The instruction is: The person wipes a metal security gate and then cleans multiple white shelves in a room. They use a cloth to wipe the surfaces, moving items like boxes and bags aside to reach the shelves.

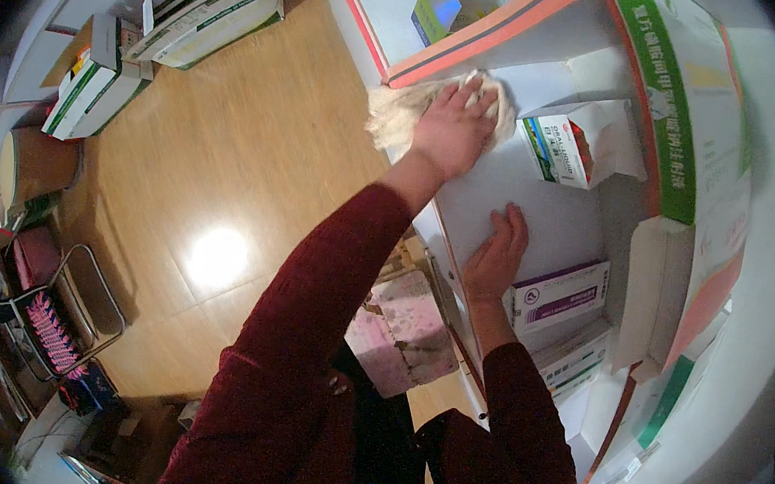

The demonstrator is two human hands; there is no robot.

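My left hand (pixel 457 129) presses down on a crumpled cream cloth (pixel 397 117), fingers spread over it, at the edge of a white shelf (pixel 466 204). Closer to me, my right hand (pixel 498 254) rests on the same shelf with its fingers a little bent and nothing in it. An open white carton of oral liquid (pixel 559 147) stands to the right of the cloth. Beside my right wrist lies a white and purple box (pixel 559 295), with a white and green box (pixel 572 357) just below it in view.
A large green and white carton (pixel 657 104) sits above the shelf's right side. An orange-edged divider (pixel 480 35) rises beyond the cloth, with an open box (pixel 434 9) behind. Cartons (pixel 205 17) stand across the wooden floor (pixel 227 154). A stained pink square surface (pixel 413 337) is below me.
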